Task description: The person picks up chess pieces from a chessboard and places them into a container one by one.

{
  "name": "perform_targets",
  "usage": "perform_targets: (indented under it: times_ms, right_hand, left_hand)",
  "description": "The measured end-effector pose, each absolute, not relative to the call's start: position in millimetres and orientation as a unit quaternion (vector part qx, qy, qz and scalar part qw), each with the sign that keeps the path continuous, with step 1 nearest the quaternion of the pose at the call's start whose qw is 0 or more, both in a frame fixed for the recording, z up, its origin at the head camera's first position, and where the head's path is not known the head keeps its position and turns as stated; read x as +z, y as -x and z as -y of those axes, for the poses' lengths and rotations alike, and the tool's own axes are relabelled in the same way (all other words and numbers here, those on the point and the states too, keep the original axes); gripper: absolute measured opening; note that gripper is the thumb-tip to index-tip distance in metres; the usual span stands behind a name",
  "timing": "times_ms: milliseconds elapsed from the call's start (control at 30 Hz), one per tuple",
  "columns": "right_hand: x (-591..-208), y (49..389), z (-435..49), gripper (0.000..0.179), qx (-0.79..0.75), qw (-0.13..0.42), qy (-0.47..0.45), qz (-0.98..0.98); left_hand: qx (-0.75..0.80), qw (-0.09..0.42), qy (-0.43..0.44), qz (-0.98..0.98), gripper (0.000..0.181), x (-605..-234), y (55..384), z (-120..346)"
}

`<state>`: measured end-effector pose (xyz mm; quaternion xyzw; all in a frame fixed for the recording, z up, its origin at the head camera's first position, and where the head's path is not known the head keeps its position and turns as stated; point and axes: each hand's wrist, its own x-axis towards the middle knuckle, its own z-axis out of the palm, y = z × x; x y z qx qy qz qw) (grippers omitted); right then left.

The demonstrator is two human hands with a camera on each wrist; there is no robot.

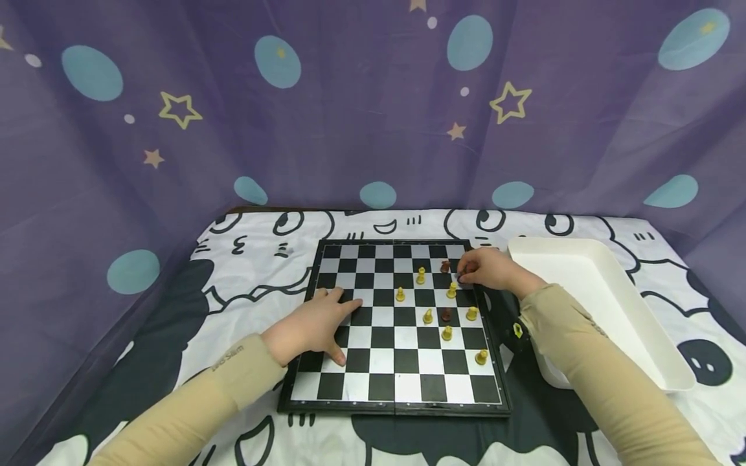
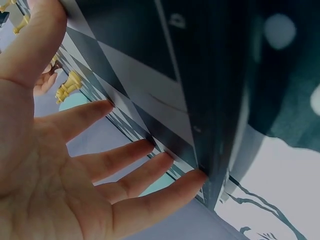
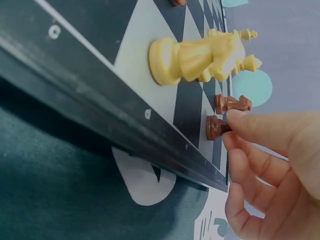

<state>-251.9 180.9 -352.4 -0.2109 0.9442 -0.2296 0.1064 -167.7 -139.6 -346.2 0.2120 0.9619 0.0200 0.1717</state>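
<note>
Sleeves (image 1: 186,408), print (image 1: 228,357) blurred — left hand (image 1: 313,325) spread on chessboard (image 1: 381,360), right hand (image 1: 494,268) pinching brown piece (image 3: 215,128).

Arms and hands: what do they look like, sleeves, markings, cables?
Left sleeve and right sleeve: long, beige. Left has small dark lettering near its end; right has a small dark marking, too small to read. Left hand and right hand are bare, no gloves. No cables visible.

The right fingers (image 3: 252,152) cover the top of a brown chess piece (image 3: 214,128), hiding its kind. In the head view, the right sleeve (image 1: 606,372) covers part of the white tray (image 1: 583,278) and is cut off by the bottom edge.
</note>
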Motion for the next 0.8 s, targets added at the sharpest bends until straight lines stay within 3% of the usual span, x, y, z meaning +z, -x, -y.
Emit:
perform_targets:
  times_ms: [367, 800]
  right_hand:
    - [-355.7, 250.3, -182.4, 0.005, -0.251, 0.105, 0.214, -0.938]
    - [-343.1, 247.8, -185.7, 0.010, -0.280, 0.050, 0.209, -0.936]
  left_hand:
    - [0.013, 0.182, -0.206, -0.962, 0.107, -344.7, 167.8, 136.8]
    - [0.013, 0.179, -0.207, -0.962, 0.108, -344.3, 169.3, 136.6]
